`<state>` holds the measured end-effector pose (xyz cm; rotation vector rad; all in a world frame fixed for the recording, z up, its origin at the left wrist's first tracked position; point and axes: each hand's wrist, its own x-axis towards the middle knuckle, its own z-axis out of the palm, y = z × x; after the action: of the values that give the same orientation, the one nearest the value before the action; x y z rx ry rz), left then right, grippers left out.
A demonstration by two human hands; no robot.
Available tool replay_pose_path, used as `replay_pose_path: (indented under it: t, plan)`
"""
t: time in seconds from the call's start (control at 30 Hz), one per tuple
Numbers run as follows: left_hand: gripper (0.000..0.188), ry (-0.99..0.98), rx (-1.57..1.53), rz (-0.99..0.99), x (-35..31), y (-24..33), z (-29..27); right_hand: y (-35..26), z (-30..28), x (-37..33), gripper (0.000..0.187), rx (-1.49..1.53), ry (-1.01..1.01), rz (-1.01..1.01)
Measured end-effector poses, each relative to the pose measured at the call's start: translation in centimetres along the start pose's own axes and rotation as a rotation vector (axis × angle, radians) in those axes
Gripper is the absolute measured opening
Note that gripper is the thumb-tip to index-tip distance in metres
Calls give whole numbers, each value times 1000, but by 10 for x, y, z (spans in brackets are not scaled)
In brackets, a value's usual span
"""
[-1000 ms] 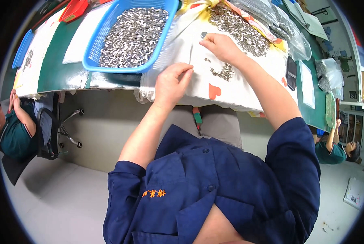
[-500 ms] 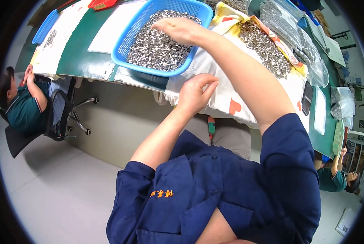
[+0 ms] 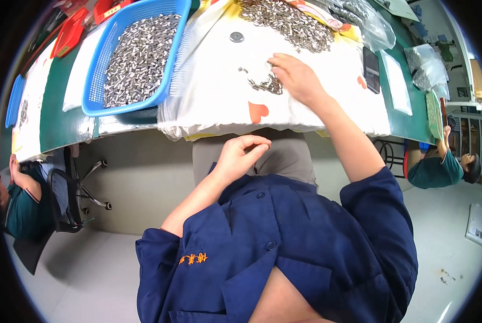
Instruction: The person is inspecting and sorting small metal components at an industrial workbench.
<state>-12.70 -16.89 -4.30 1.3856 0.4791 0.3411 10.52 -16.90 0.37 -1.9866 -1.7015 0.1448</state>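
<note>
My right hand (image 3: 299,79) is over the white cloth (image 3: 214,102), fingers stretched out and partly apart, beside a small cluster of short metal pins (image 3: 268,85). Its fingertips are at the cluster's right edge. My left hand (image 3: 241,157) hovers above my lap at the table edge, thumb and fingertips brought together in a pinch. Whatever may be between them is too small to make out. Farther back on the cloth lies a round dark metal disc (image 3: 236,36). A large heap of similar pins (image 3: 292,24) spreads behind it.
A blue basket (image 3: 88,99) full of metal pins stands at left, red trays (image 3: 69,32) beyond it. To the right lie a dark phone (image 3: 371,70), a white sheet (image 3: 397,81) and plastic bags (image 3: 426,67). Co-workers sit at far left (image 3: 28,199) and far right (image 3: 437,164).
My right hand has moved from above the basket to the small pin cluster on the cloth. My left hand remains pinched near the table edge. The view has swung to the right.
</note>
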Motion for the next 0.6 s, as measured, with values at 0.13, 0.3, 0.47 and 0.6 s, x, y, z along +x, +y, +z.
replay_pose_path:
  t: [0.13, 0.3, 0.47, 0.6]
  plan:
    - [23, -30, -280, -250, 19, -25, 5, -20, 21, -10, 28, -31, 24, -115]
    - [23, -4, -493, -471, 28, -24, 11, -30, 20, -26, 26, -18, 132, -205]
    - [20, 31, -705, -526, 32, -24, 15, -23, 16, -25, 26, 41, 152, -269]
    - [23, 71, -800, -549, 39, -19, 18, -20, 17, -34, 25, 32, 136, -203]
